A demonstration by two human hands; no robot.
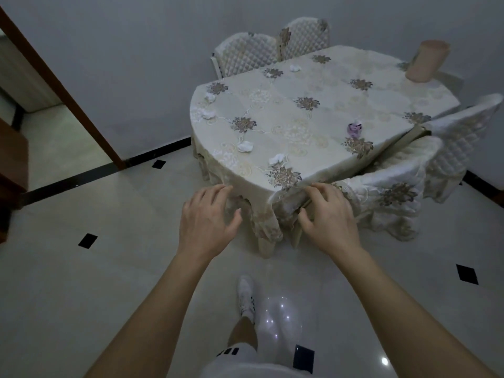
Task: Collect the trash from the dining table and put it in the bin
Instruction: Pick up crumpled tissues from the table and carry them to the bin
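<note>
Single head-mounted wide-angle view. You look forward and steeply down from standing height, so your own forearms enter from the lower edge and your left hand point(208, 219) and right hand point(331, 218) sit near the centre, close to the lens. The bench point(313, 113) fills the upper right at mid-range, its near corner just beyond your hands. The tiled floor point(81, 282) spreads below, with your shoe point(246, 296) directly underneath. Wide-angle distortion bends the wall point(122, 64) and doorframe point(62, 88) at left.
</note>
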